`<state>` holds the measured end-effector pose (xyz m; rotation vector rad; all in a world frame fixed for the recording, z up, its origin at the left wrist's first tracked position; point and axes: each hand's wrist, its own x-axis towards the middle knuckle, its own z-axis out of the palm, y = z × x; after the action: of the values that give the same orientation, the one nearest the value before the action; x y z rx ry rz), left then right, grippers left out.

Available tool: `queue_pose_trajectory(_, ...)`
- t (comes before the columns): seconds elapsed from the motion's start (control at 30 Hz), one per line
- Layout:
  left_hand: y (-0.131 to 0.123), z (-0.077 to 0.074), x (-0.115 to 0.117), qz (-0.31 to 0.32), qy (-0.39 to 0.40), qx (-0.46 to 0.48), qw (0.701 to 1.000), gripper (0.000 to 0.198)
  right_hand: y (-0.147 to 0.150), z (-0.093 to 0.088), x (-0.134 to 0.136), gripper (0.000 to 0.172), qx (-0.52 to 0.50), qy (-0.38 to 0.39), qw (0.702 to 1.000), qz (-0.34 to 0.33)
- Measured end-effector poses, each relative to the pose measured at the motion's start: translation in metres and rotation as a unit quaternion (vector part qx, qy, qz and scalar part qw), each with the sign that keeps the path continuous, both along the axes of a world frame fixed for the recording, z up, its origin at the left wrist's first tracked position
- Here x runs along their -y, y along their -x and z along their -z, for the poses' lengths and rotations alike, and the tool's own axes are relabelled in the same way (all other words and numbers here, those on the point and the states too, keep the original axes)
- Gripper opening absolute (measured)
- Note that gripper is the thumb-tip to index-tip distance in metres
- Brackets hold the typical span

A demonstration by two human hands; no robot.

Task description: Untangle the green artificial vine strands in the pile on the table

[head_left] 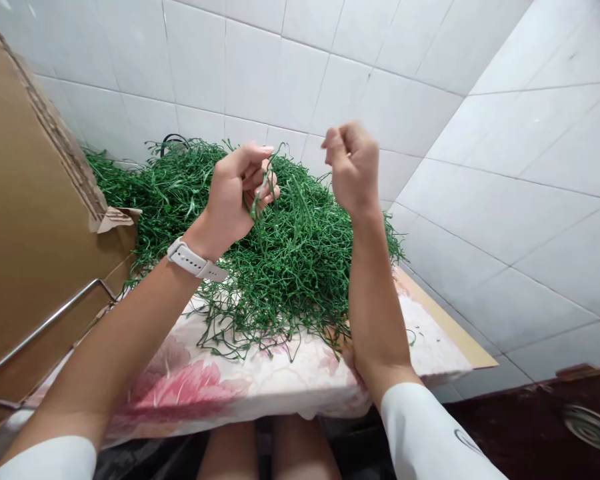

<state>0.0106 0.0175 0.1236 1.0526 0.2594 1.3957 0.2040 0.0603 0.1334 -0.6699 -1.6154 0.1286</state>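
Note:
A big heap of thin, dark green, curly stems (300, 247), plastic-looking and tangled, lies on a cloth-covered table. Above the heap, my left hand (237, 187) is closed with the thumb and fingers round one or a few green stems (266, 183); they stick up and hang down from the grip. To its right, my right hand (354, 163) is raised in a fist, apart from the heap and a little blurred. Whether anything is between its fingers I cannot make out. A pale watch strap (195, 260) circles my left wrist.
The floral cloth (190, 390) covers the table up to its front edge. On the left stands a cardboard box (35, 173) with a torn edge, near a metal rod (45, 327). White tiled walls (260, 73) close off the back and right. A dark red object (555, 420) sits at lower right.

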Motion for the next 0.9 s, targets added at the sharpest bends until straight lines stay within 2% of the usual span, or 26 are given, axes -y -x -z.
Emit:
queue_pose_trajectory(0.1,-0.005,0.003,-0.003,-0.017,0.001,0.015,1.000,0.048,0.024,-0.008,0.030,0.023,-0.084,-0.032,0.982,-0.166)
queue_pose_trajectory(0.13,-0.007,0.004,-0.003,-0.013,0.005,0.025,1.000,0.048,0.033,-0.010,0.040,0.023,-0.088,-0.034,0.972,-0.217)
queue_pose_trajectory(0.2,-0.011,0.006,0.000,-0.001,0.015,0.037,0.999,0.045,0.050,-0.009,0.059,0.023,-0.064,-0.044,0.956,-0.284)
queue_pose_trajectory(0.23,-0.013,0.006,0.002,0.002,0.018,0.037,0.999,0.044,0.058,-0.007,0.065,0.023,-0.053,-0.051,0.952,-0.297)
queue_pose_trajectory(0.3,-0.017,0.007,0.007,0.003,0.018,0.028,0.999,0.041,0.070,0.000,0.074,0.023,-0.042,-0.065,0.957,-0.279)
queue_pose_trajectory(0.33,-0.018,0.007,0.010,0.001,0.014,0.023,1.000,0.039,0.074,0.004,0.076,0.025,-0.043,-0.058,0.966,-0.247)
queue_pose_trajectory(0.4,-0.020,0.007,0.014,-0.004,0.007,0.015,1.000,0.039,0.077,0.011,0.077,0.038,-0.047,-0.011,0.985,-0.167)
queue_pose_trajectory(0.47,-0.019,0.006,0.017,-0.010,-0.004,0.004,1.000,0.039,0.077,0.014,0.076,0.053,-0.063,0.031,0.988,-0.135)
queue_pose_trajectory(0.6,-0.016,0.003,0.016,-0.067,-0.029,-0.018,0.997,0.045,0.072,0.008,0.072,0.065,-0.112,0.029,0.967,-0.226)
queue_pose_trajectory(0.73,-0.013,0.002,0.012,-0.140,-0.048,0.005,0.989,0.044,0.068,-0.003,0.071,0.068,-0.156,0.024,0.961,-0.228)
queue_pose_trajectory(0.8,-0.014,0.001,0.012,-0.142,-0.049,0.028,0.988,0.040,0.065,-0.007,0.071,0.068,-0.150,0.040,0.959,-0.235)
queue_pose_trajectory(0.9,-0.016,0.001,0.015,-0.090,-0.049,0.051,0.993,0.036,0.059,-0.009,0.067,0.070,-0.131,0.060,0.959,-0.242)
